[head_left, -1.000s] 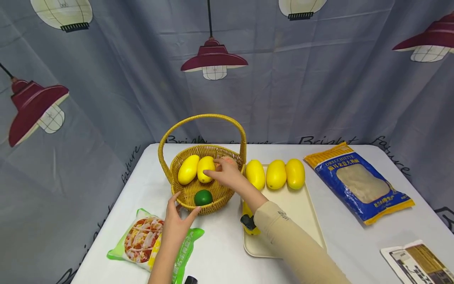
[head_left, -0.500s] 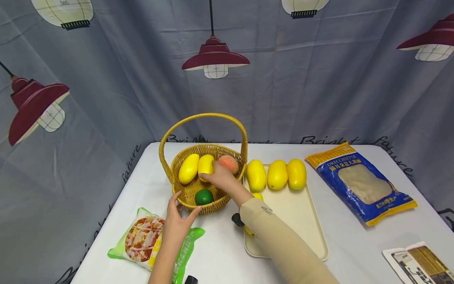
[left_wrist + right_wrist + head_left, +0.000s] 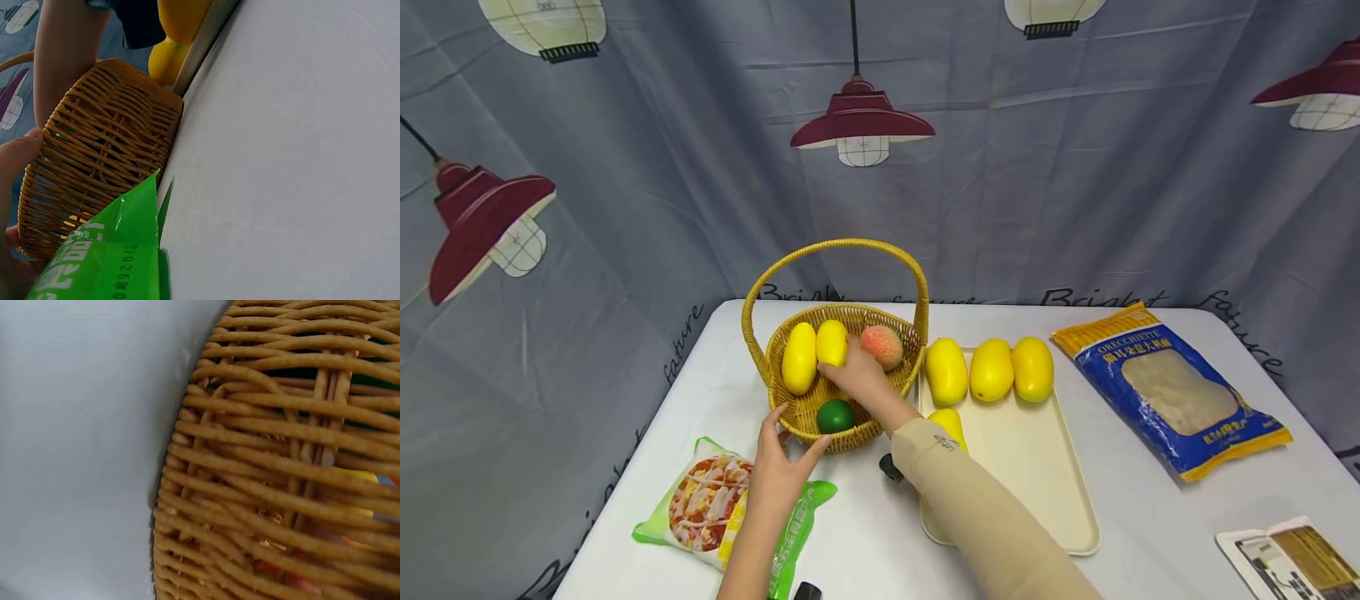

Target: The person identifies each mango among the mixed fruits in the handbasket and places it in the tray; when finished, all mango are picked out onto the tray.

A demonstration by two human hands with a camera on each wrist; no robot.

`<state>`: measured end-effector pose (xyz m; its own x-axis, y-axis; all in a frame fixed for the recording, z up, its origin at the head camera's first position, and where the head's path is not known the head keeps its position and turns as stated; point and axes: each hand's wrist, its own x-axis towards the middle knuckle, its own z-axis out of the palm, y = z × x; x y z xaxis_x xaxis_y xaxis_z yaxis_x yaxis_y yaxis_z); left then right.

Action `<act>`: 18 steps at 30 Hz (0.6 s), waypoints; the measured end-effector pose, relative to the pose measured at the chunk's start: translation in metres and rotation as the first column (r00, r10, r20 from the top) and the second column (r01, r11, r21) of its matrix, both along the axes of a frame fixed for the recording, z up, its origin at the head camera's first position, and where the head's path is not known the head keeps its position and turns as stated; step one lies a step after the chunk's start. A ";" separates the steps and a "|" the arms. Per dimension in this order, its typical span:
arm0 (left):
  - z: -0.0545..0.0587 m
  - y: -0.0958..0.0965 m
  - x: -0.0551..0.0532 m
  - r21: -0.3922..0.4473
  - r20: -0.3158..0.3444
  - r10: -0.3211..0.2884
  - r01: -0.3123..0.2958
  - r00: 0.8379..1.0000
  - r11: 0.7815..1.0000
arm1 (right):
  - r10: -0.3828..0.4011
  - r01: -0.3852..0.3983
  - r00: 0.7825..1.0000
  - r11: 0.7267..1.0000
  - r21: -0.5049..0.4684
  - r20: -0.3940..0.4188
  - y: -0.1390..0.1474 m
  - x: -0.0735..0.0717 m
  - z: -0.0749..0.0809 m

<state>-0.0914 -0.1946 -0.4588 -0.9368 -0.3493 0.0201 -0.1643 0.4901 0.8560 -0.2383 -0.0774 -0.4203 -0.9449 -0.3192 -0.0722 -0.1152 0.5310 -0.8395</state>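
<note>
A wicker basket [image 3: 850, 440] with a tall handle stands at the table's back left. In it lie a yellow mango [image 3: 799, 358], a peach [image 3: 882, 347] and a dark green round fruit [image 3: 835, 416]. My right hand [image 3: 856, 373] reaches over the rim and grips a second yellow mango [image 3: 831, 337] inside, partly covering it. With thumb and fingers spread, my left hand [image 3: 778, 471] holds the basket's near side; its thumb [image 3: 24, 152] meets the rim in the left wrist view. The right wrist view shows only the woven wall [image 3: 250, 475] and white table; the right hand is out of it.
Right of the basket, a cream tray [image 3: 1030, 467] bears several yellow mangoes [image 3: 992, 370], one partly behind the right sleeve. A green food bag [image 3: 707, 500] lies under the left forearm. A blue pasta bag [image 3: 1172, 392] and a printed packet [image 3: 1292, 558] are at the right.
My right hand has shifted left, closing on the right-hand mango, which sits slightly further back and left. The peach is now uncovered. The left hand stays at the basket.
</note>
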 end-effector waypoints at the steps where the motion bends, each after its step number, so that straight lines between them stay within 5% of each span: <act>1: 0.000 0.000 0.000 -0.002 0.002 0.000 0.000 1.000 1.000 | -0.006 0.006 1.000 1.000 -0.003 -0.006 -0.001 0.000 -0.001; 18: -0.001 0.000 -0.001 -0.024 -0.014 -0.006 0.006 1.000 1.000 | -0.094 0.094 0.993 0.996 -0.009 -0.064 -0.010 -0.006 -0.009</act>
<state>-0.0923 -0.1950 -0.4598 -0.9384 -0.3429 0.0421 -0.1491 0.5118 0.8460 -0.2440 -0.0877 -0.4293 -0.9734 -0.2288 -0.0088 -0.1186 0.5368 -0.8353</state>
